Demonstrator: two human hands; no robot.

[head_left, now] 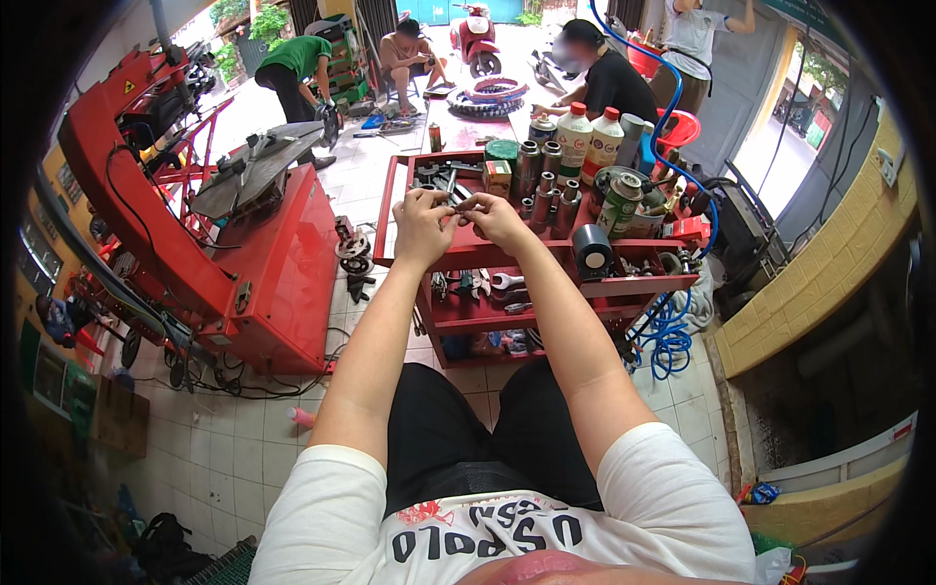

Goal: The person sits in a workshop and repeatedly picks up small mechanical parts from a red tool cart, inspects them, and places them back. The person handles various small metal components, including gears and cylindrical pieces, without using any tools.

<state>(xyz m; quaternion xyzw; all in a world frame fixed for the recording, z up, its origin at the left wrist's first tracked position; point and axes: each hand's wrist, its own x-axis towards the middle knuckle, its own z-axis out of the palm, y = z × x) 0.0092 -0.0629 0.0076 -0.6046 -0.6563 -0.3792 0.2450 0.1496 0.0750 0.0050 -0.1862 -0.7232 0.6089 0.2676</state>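
Both my arms reach forward over the top tray of a red tool cart (507, 255). The fingertips of my left hand (423, 230) and my right hand (499, 224) meet above its near left part, closed around a small dark piece too small to name. Behind my fingers lie metal tools (450, 177), partly covered by my hands. Just right of my right hand stand several tall metal sockets (527, 168) and a small box (497, 179). A black cylinder (592, 252) lies at the tray's near edge.
White bottles with red caps (573, 138) and a green can (620, 203) stand at the tray's right. Wrenches (507, 282) lie on the shelf below. A red machine (278, 273) stands left. A blue hose (663, 336) coils at right. Several people work beyond the cart.
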